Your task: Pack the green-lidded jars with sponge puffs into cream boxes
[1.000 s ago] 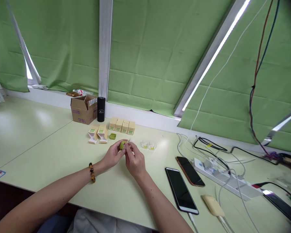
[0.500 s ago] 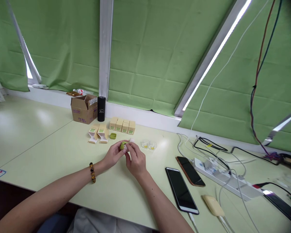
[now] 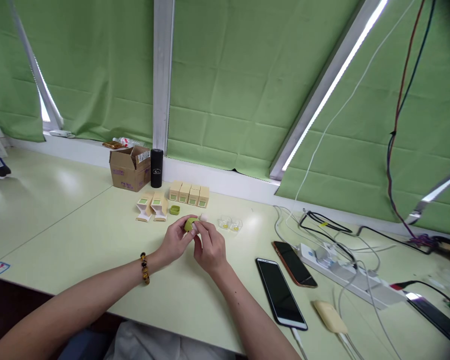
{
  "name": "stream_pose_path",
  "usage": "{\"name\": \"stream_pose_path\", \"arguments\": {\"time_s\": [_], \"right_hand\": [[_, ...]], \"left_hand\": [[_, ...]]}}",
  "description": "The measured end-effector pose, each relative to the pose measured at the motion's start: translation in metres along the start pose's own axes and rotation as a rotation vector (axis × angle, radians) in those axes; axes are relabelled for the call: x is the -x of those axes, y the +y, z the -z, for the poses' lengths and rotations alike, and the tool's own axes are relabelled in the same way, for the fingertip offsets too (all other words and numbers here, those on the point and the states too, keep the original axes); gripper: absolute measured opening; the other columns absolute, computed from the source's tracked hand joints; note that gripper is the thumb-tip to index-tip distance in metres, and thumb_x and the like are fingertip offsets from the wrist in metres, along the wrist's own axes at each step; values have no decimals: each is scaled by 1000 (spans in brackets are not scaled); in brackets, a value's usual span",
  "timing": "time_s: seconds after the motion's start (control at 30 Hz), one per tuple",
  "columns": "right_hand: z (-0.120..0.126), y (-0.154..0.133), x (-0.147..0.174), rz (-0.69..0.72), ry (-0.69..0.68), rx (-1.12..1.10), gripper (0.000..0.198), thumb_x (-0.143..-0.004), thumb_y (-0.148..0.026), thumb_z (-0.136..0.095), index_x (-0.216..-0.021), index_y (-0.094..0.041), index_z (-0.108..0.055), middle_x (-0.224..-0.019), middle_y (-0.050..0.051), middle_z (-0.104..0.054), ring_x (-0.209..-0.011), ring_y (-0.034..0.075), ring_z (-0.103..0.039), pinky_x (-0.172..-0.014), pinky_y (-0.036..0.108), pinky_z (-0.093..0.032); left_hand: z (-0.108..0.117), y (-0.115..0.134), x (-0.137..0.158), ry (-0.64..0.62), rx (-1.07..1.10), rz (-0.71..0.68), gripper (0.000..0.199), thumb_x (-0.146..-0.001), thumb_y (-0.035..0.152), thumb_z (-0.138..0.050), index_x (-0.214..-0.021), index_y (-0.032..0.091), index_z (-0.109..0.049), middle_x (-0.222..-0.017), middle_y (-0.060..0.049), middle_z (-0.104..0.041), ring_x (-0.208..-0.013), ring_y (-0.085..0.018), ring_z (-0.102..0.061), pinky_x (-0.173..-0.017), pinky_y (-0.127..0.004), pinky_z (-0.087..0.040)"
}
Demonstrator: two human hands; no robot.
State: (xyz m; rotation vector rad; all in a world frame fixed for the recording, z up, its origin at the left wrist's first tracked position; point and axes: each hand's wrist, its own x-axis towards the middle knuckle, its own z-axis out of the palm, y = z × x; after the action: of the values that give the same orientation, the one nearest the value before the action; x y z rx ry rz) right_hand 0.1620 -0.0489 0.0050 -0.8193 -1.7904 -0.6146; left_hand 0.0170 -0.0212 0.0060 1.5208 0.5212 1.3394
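Observation:
Above the table, my left hand (image 3: 175,243) is closed around a small rounded green case (image 3: 189,224). My right hand (image 3: 211,248) pinches the same case from the right, thumb and fingertips against its near side. Fingers cover part of the case, and whether anything sits inside it cannot be made out. Just behind the fingertips is a small whitish object (image 3: 203,217), partly hidden. A shallow green open piece (image 3: 174,210) lies beyond my left hand. To the right of it is a clear plastic tray (image 3: 230,224) with two round wells showing yellow at the bottom.
Two opened small cartons (image 3: 151,207) and a row of several closed ones (image 3: 189,194) stand behind. Further back are a cardboard box (image 3: 129,169) and a black tumbler (image 3: 156,168). Phones (image 3: 281,294), cables and a power strip (image 3: 348,276) fill the right side.
The green case has turned slightly between my hands, showing more of its outer side. At the far left, another person's hand and a dark bottle with a blue label have come into view.

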Motion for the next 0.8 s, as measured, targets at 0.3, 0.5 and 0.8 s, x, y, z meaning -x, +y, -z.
{"name": "stream_pose_path", "arguments": {"time_s": [0.3, 0.5, 0.8], "right_hand": [[-1, -2, 0, 8, 16, -13, 39, -93, -7, -52, -132, -12, -57, -111, 18, -68, -105, 25, -68, -78, 35, -62], [-2, -3, -1, -4, 6, -25, 42, -95, -9, -49, -136, -14, -55, -112, 18, -68, -107, 26, -68, -81, 37, -63], [-3, -4, -1, 20, 35, 12, 41, -95, -9, -50, -136, -15, -55, -110, 17, -68, -105, 26, -69, -78, 38, -64]], "left_hand": [[-1, -2, 3, 26, -60, -29, 44, -93, 40, -67, -129, 15, -59, -120, -14, -66, -112, -25, -63, -98, -37, -52], [-1, -4, 4, 48, -66, -30, 45, -94, 42, -66, -129, 15, -59, -124, -14, -66, -110, -24, -63, -98, -36, -51], [-2, -4, 6, 70, -59, -44, 49, -93, 44, -66, -132, 15, -59, -122, -13, -68, -110, -24, -64, -97, -35, -52]]}}
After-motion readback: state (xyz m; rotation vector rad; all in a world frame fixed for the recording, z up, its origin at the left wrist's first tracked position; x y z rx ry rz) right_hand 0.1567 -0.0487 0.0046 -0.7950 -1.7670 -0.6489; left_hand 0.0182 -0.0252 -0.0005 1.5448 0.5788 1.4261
